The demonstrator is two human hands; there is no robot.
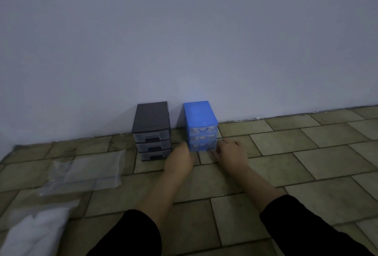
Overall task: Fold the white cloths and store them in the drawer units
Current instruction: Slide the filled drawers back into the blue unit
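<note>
White cloths [38, 229] are seen in a soft heap on the tiled floor [306, 153], far to the left of the blue drawer unit [201, 127] and much nearer the camera; the heap appears to be partly wrapped in clear plastic. Clear plastic bags [90, 171] are laid flat on the floor between that heap and the blue drawer unit, still to its left. A black drawer unit [152, 131] with three clear drawers is stood just to the left of the blue drawer unit, a narrow gap being left between the two, and both are backed against the pale wall [184, 31]. The blue drawer unit is fitted with three translucent drawers, all pushed in, and pale contents are dimly seen through their fronts. The left hand [181, 158] is placed at the lower left corner of the blue drawer unit, its fingers [184, 146] curled against the side by the bottom drawer; whether anything is actually grasped cannot be told through the blur. The right hand [230, 153] is placed at the lower right corner, its fingers [216, 149] bent onto the edge of the bottom drawer, and a firm grip cannot be confirmed there either. Black sleeves [306, 225] are worn on both forearms.
</note>
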